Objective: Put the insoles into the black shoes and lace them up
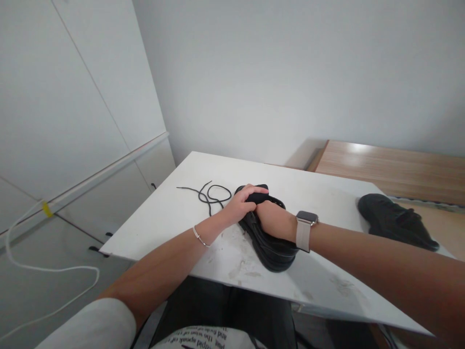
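A black shoe rests on the white table in front of me, its heel end towards me and its toe pointing away to the left. My left hand is closed over the front part of the shoe, with the fingers across its top and the thumb on the near side. Into the shoe's opening reaches my right hand, a watch on its wrist. Its fingers are down inside the shoe and hidden. A loose black shoelace lies looped on the table just left of the shoe.
A second black shoe lies at the table's right side. Dirt marks the white tabletop near its front edge. Behind it on the right is a wood-grain board. A white cable hangs by the cabinets at left.
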Motion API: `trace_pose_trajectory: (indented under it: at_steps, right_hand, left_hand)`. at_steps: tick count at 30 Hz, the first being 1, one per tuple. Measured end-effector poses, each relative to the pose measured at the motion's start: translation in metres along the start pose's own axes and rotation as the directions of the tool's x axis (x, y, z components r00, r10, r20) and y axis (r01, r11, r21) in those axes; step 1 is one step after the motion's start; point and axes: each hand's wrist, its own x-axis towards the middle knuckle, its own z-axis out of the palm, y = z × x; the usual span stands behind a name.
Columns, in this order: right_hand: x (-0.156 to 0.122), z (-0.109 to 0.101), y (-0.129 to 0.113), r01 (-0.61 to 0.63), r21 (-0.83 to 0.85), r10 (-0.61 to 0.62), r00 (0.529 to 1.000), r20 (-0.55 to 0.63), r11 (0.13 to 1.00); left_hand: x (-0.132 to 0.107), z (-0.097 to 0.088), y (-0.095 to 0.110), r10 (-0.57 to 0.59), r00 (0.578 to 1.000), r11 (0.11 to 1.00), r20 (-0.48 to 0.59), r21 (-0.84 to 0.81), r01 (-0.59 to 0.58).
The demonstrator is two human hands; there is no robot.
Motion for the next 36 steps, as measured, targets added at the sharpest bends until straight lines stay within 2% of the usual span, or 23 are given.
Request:
trace_pose_trajectory:
  at_steps: [3,5,7,9,11,13,16,19,26,29,32,34,36]
  right_hand:
    - [-0.005,-0.022,0.003,0.049,-0.065,-0.039,0.988,0.149,0.997]
    - [-0.010,-0.039,0.004,0.077,-0.114,-0.055,0.981,0.188,0.990]
    - [-0.015,-0.050,0.004,0.158,-0.184,-0.112,0.965,0.238,0.970]
    - [-0.017,-0.050,0.006,0.323,-0.242,-0.242,0.919,0.312,0.915]
    - [-0.018,-0.040,0.011,0.479,-0.282,-0.374,0.857,0.355,0.831]
    - [-0.017,-0.023,0.019,0.544,-0.325,-0.442,0.831,0.339,0.774]
    - [-0.016,0.000,0.029,0.533,-0.395,-0.452,0.846,0.284,0.749]
    - [-0.017,0.010,0.033,0.513,-0.426,-0.437,0.859,0.268,0.746]
    - [-0.025,0.007,0.025,0.514,-0.377,-0.426,0.855,0.295,0.770]
    - [-0.026,0.005,0.012,0.469,-0.361,-0.363,0.873,0.324,0.806]
    - [-0.027,-0.002,-0.007,0.402,-0.356,-0.289,0.899,0.330,0.844]
    - [-0.031,-0.009,-0.017,0.353,-0.313,-0.259,0.917,0.303,0.882]
    - [-0.038,-0.018,-0.021,0.281,-0.226,-0.229,0.946,0.230,0.933]
  left_hand:
    - [0.000,0.001,0.000,-0.009,1.000,1.000,-0.010,0.006,0.009]
    - [-0.001,0.001,0.000,-0.014,1.000,1.000,-0.012,0.015,0.015]
    - [-0.001,0.002,0.000,-0.008,1.000,1.000,-0.015,0.027,0.009]
    - [-0.001,0.002,0.001,0.002,1.000,0.999,-0.018,0.036,-0.001]
    - [-0.001,0.001,0.002,0.006,1.000,0.999,-0.022,0.040,-0.006]
    - [-0.001,0.001,0.002,0.001,1.000,0.999,-0.025,0.047,0.000]
    - [-0.001,0.001,0.003,-0.002,1.000,0.999,-0.021,0.045,0.003]
    - [-0.001,0.001,0.003,0.002,1.000,1.000,-0.016,0.019,-0.002]
    - [-0.001,-0.001,-0.001,-0.002,1.000,1.000,-0.001,-0.005,0.002]
    - [0.000,0.001,-0.002,0.008,1.000,0.999,0.017,-0.036,-0.007]
    - [0.002,0.000,0.004,0.054,0.995,0.998,0.081,-0.026,-0.053]
    - [0.003,-0.008,0.012,0.060,0.997,0.992,0.050,0.113,-0.065]
    - [0.002,-0.026,0.020,-0.004,0.991,0.908,-0.132,0.416,0.059]
